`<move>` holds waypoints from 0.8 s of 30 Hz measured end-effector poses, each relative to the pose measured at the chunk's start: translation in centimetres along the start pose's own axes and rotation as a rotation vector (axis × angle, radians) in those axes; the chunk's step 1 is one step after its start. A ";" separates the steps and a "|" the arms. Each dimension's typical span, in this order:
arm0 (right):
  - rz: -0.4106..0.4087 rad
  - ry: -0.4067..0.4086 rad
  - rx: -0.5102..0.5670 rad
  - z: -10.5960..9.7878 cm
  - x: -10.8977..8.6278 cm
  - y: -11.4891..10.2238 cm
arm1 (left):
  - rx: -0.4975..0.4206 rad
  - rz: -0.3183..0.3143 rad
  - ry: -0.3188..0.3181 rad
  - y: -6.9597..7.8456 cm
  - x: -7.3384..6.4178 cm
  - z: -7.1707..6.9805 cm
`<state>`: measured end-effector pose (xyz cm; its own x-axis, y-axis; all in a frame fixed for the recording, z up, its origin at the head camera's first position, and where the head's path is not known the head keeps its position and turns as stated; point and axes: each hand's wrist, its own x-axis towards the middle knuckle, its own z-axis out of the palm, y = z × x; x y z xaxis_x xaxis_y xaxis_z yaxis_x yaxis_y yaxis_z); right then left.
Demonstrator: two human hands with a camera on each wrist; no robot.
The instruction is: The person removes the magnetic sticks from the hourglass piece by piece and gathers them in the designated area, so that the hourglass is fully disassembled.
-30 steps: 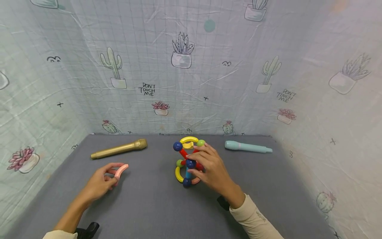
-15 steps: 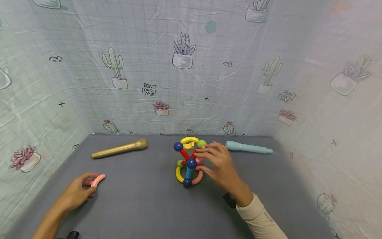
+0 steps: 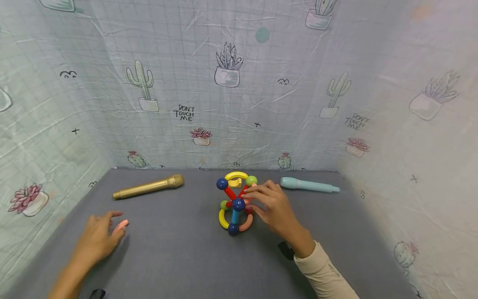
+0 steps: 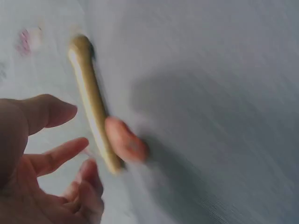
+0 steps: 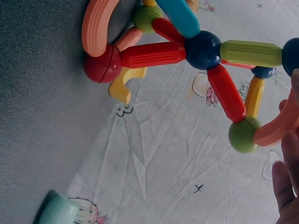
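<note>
A structure of coloured magnetic sticks and balls [image 3: 235, 216] stands on the grey table in the middle of the head view. My right hand [image 3: 272, 205] is at its right side, pinching a curved pink stick [image 5: 275, 128] that runs from a green ball [image 5: 244, 134] toward a dark blue ball [image 5: 292, 53]. Part of this grip falls outside the right wrist view. At the left, my left hand [image 3: 95, 241] has its fingers spread. Just beyond its fingertips is a loose curved pink stick [image 4: 125, 140], blurred and apart from the fingers in the left wrist view.
A gold microphone-shaped stick [image 3: 149, 187] lies at the back left of the table. Its light blue counterpart [image 3: 310, 185] lies at the back right. Behind the structure is a yellow arched block [image 3: 235, 182]. Patterned cloth [image 3: 239, 104] walls the table's back and sides.
My left hand moved left and toward me with the loose pink stick, then its fingers spread and released it. My right hand shifted slightly right, still at the structure.
</note>
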<state>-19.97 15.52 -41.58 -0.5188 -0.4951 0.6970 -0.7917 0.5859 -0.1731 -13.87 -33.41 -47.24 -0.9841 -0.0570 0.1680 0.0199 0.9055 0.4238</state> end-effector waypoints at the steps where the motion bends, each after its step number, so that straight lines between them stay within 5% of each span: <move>1: 0.003 -0.007 0.003 0.0 0.0 0.0 | 0.007 0.009 0.043 1.1 0.0 0.0; 3: 0.010 -0.021 0.017 -0.1 0.0 0.0 | 0.006 0.044 0.124 3.5 0.1 0.1; 7: 0.019 -0.040 0.043 0.0 -0.1 -0.1 | -0.048 0.155 0.185 8.6 0.5 0.6; 16: 0.023 -0.042 0.072 0.2 -0.2 -0.2 | -0.195 0.375 0.156 20.1 0.7 3.8; 24: 0.023 -0.049 0.048 0.4 -0.4 -0.3 | -0.288 0.510 0.216 25.9 1.5 6.9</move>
<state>-19.65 15.31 -42.10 -0.5511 -0.5138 0.6575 -0.7936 0.5662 -0.2228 -16.00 -7.11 -42.10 -0.7812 0.2417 0.5756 0.5540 0.6933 0.4608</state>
